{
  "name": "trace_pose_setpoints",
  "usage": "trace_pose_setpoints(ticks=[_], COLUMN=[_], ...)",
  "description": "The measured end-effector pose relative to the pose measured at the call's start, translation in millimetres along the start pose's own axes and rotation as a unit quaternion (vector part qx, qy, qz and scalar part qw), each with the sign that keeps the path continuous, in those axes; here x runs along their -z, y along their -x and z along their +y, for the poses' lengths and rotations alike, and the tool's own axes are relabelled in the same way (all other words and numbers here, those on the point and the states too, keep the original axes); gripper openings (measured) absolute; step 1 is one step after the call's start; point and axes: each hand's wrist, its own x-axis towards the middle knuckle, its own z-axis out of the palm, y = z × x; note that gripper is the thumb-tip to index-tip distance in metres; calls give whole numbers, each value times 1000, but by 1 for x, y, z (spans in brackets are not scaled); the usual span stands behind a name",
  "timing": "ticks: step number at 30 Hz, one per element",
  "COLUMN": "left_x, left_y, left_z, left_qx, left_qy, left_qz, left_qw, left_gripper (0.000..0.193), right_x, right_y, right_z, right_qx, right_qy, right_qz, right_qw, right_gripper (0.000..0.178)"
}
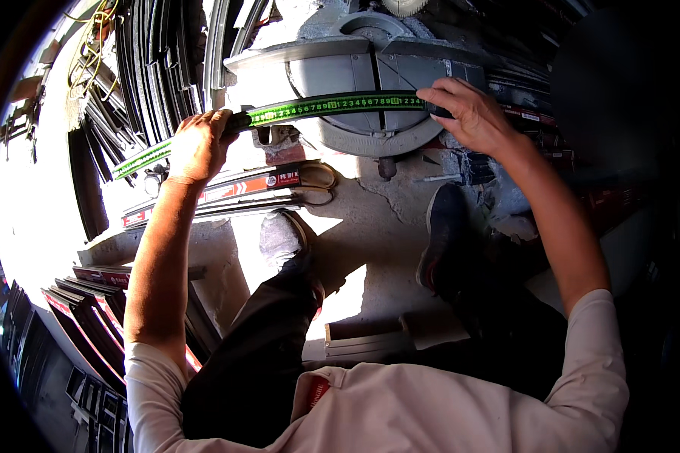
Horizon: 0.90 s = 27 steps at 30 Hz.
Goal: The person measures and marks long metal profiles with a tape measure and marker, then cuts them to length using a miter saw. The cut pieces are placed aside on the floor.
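A bright green tape measure [336,106] with dark markings is stretched across in front of me, over a grey metal saw table. My left hand [200,143] is closed around it near the left, and the tape runs on past this hand to the lower left. At the other end my right hand [472,117] pinches the tape's end, where a small black part shows between thumb and fingers. A dark edge runs along the tape; whether a strip lies under it I cannot tell.
The saw's round base [381,140] stands ahead, with part of a toothed blade [406,6] at the top. Long dark strips [155,60] lean at the far left. Red-labelled strips [242,186] lie before my left shoe [282,238]. More strips [91,302] are stacked at lower left.
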Motion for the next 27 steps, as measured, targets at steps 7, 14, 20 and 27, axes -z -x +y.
trace_pose_setpoints(ticks=[7,14,20,27], left_x=[-3,-3,-6,-4], left_y=[3,3,3,3], left_z=[-3,-1,-4,-1], left_qx=[11,12,7,25], left_qy=[-23,-12,8,7], left_qz=[6,7,16,-7], left_qw=[1000,1000,1000,1000], left_gripper=[39,42,37,41], right_x=[8,-2,-1,0], right_y=[-8,-3,-3,-3], right_z=[-8,-4,-1,-6], right_qx=[-9,-9,10,-2], right_qy=[38,71,85,94], right_qz=[-55,-28,-42,-56], right_qw=[998,997,995,994], right_gripper=[48,48,48,43])
